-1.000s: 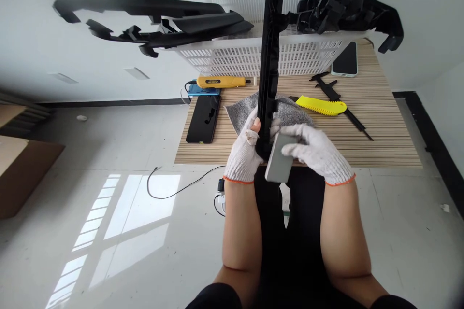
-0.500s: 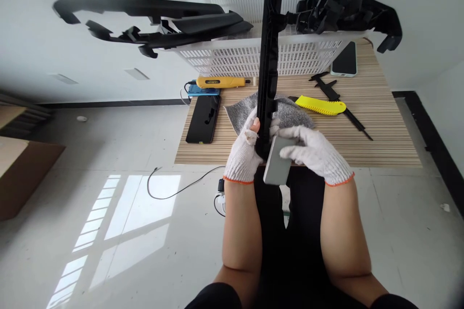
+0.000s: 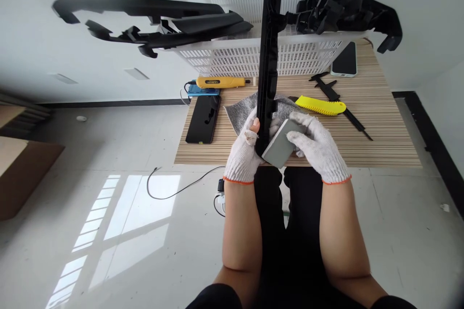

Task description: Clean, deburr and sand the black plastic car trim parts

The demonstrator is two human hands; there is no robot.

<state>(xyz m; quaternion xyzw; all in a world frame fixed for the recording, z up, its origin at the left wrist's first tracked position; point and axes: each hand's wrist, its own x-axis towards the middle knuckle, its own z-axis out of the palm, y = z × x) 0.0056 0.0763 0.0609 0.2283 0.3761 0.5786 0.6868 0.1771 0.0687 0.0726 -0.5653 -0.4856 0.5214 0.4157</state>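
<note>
My left hand (image 3: 243,152), in a white knit glove with the thumb tip bare, is wrapped round the lower end of a long black plastic trim strip (image 3: 268,58). The strip stands up and away from me, over the table. In my right hand (image 3: 319,147), also gloved, is a flat grey sanding sponge (image 3: 282,144), pinched between thumb and fingers. Its lower left corner is at the strip's near end; whether they touch I cannot tell. Behind both hands lies a grey cloth (image 3: 241,112), partly hidden.
A white plastic basket (image 3: 232,55) with several black plastic parts (image 3: 333,9) stands at the back. On the table (image 3: 384,145) are a yellow-handled knife (image 3: 321,105), black calipers (image 3: 329,91), a yellow rotary tool (image 3: 221,82) and two phones (image 3: 203,118) (image 3: 344,60).
My right hand has shifted slightly up, and the sanding sponge has turned clockwise, its lower end lifting toward the strip. My left hand and the strip stay put.
</note>
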